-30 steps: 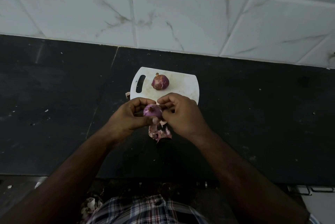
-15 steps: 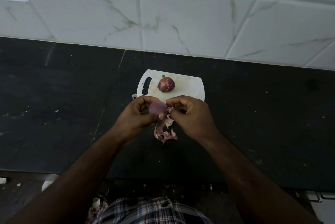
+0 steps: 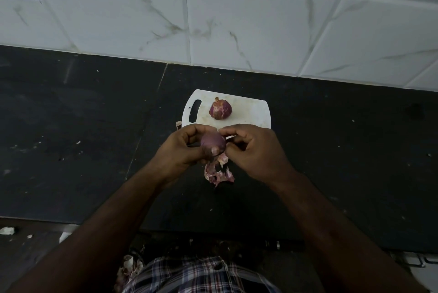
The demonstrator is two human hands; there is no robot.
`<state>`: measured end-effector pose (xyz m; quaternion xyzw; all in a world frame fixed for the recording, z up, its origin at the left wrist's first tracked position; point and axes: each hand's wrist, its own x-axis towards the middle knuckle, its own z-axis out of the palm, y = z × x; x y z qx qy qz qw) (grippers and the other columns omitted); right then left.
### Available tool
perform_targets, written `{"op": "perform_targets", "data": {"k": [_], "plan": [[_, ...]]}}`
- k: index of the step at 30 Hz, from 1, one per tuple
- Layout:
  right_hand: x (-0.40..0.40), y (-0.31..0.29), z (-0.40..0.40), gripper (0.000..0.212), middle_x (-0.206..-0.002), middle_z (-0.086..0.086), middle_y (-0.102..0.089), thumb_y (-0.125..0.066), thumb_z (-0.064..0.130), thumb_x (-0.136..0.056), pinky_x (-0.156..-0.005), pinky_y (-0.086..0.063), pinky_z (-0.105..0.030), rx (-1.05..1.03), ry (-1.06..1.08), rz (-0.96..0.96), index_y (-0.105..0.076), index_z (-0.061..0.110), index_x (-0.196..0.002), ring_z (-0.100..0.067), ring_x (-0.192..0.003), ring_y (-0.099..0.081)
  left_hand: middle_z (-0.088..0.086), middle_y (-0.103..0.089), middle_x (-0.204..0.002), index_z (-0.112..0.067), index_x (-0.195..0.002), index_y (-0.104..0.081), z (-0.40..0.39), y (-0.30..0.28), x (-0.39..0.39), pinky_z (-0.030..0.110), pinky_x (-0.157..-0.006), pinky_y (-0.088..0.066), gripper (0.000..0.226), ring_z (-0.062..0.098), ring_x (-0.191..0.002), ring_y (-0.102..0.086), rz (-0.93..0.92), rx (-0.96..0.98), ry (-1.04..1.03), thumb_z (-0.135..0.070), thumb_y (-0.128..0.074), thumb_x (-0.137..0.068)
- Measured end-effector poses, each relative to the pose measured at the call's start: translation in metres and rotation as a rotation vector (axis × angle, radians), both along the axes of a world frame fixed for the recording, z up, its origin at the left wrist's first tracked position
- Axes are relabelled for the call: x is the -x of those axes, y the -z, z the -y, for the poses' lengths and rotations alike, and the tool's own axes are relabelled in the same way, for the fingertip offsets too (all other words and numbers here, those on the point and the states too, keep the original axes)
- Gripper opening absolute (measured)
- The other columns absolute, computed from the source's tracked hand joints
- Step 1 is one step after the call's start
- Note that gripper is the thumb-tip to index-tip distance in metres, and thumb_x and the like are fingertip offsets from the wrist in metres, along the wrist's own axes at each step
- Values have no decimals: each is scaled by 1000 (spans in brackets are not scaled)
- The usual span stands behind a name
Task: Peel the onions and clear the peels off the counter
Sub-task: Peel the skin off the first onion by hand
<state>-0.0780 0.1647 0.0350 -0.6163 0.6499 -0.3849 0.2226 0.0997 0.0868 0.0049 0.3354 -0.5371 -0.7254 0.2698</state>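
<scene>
My left hand (image 3: pixel 180 150) grips a small purple onion (image 3: pixel 212 142) above the black counter (image 3: pixel 71 127), thumb pressed on its near side. My right hand (image 3: pixel 253 150) pinches at the onion's right end with curled fingers. A strip of skin hangs from the onion down to a heap of pink peels (image 3: pixel 218 173) on the counter between my hands. A second onion (image 3: pixel 220 109) with skin on sits on the white cutting board (image 3: pixel 248 112) just beyond my hands.
A white tiled wall (image 3: pixel 237 20) rises behind the counter. A small peel scrap (image 3: pixel 178 124) lies at the board's left edge. More peels (image 3: pixel 129 266) lie below the counter's front edge by my plaid shirt. Small white crumbs dot the counter's left side.
The onion has turned in my left hand, its smooth side now facing up. My right fingers have shifted to its right end. The peel heap has grown slightly.
</scene>
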Motion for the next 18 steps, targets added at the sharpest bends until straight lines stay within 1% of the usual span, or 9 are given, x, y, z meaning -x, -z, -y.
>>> {"op": "perform_targets", "data": {"k": [3, 8, 13, 15, 16, 18], "plan": [[3, -2, -1, 38, -95, 4, -77, -69, 14, -82, -77, -60, -29, -32, -30, 11, -71, 19, -119, -1, -80, -72, 11, -74, -113, -12, -116, -67, 3, 0, -1, 27, -72, -57, 48, 19, -94, -70, 9, 3, 17, -9, -80, -69], [-1, -1, 1, 40, -105, 2, -73, -72, 17, -79, -80, -60, -33, -50, -19, -61, -69, 18, -118, -8, -88, -69, 10, -75, -110, -8, -119, -67, 4, 2, 1, 22, -70, -56, 49, 17, -93, -72, 4, 10, 45, -5, -78, -71], [-3, -2, 3, 27, -97, 2, -70, -71, 10, -80, -76, -55, -26, -37, 17, -107, -69, 16, -106, -8, -83, -64, 11, -74, -113, -10, -118, -68, 5, 4, 2, 28, -76, -58, 44, 21, -98, -71, -31, -18, 63, -8, -76, -75], [0, -1, 4, 24, -90, 6, -70, -69, 6, -80, -73, -55, -23, -55, 42, -85, -70, 17, -101, -6, -80, -66, 12, -73, -116, -11, -119, -68, 5, 5, 1, 32, -79, -58, 44, 23, -99, -71, -38, -35, 78, -12, -78, -76], [3, -1, 5, 23, -88, 8, -71, -69, 6, -81, -74, -57, -25, -69, 44, -64, -71, 18, -100, -5, -79, -67, 12, -73, -116, -12, -120, -68, 5, 6, 0, 32, -78, -58, 46, 24, -99, -71, -37, -38, 83, -15, -80, -75], [8, -1, 6, 21, -88, 9, -73, -66, 6, -83, -77, -60, -31, -107, 39, 30, -73, 21, -96, -5, -80, -70, 11, -73, -116, -10, -123, -66, 4, 7, -1, 29, -74, -59, 51, 23, -97, -71, -28, -42, 74, -15, -80, -75]]}}
